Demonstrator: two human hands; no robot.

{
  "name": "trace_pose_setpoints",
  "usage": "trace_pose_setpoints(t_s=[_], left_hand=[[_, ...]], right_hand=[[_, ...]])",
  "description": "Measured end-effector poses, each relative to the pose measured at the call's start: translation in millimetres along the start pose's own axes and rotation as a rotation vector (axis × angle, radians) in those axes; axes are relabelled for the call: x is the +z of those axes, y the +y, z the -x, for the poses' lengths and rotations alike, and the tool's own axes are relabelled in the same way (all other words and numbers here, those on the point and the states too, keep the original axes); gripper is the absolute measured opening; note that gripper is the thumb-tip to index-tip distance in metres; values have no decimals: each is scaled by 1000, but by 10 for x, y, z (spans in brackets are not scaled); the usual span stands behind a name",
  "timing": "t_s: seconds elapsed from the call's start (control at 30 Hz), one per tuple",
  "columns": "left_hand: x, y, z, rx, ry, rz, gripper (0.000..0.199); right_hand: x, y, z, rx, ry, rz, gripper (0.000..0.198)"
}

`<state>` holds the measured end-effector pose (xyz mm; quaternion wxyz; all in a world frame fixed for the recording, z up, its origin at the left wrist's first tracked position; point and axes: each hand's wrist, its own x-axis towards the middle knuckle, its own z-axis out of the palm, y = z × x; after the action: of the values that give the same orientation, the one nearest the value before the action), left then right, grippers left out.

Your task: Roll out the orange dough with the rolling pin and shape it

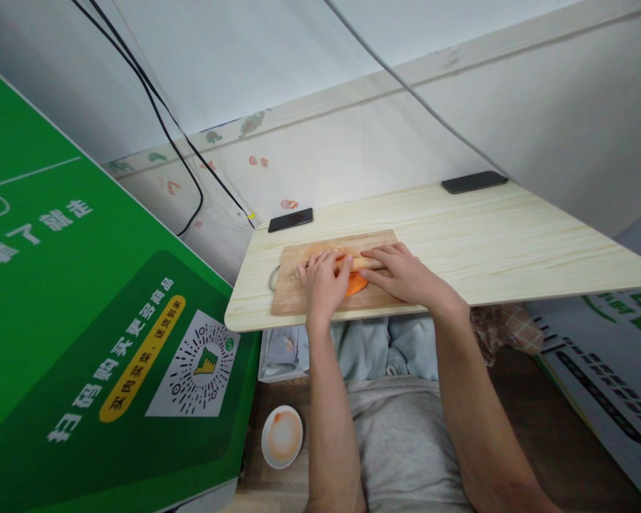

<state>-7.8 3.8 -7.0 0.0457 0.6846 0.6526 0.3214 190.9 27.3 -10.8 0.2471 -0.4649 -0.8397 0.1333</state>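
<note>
Flattening step, seemingly: left hand [325, 279] curled over left part of rolling pin [367, 263], right hand [400, 272] gripping right end. Orange dough [357, 286] beneath, on wooden board [291, 292], left side of table [518, 246]. Next move likely calls for even pressure.

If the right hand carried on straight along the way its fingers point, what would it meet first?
Most likely the left hand, thumb side first: the right hand points toward it across the cutting board. Exact heights are hard to judge from this single view.
</note>
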Motion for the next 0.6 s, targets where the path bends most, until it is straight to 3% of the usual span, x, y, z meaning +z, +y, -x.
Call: trace_pose_setpoints(t_s=[0.6], left_hand=[[10,5,2,5,5,-11,25]], right_hand=[[84,1,-98,19,75,50,46]])
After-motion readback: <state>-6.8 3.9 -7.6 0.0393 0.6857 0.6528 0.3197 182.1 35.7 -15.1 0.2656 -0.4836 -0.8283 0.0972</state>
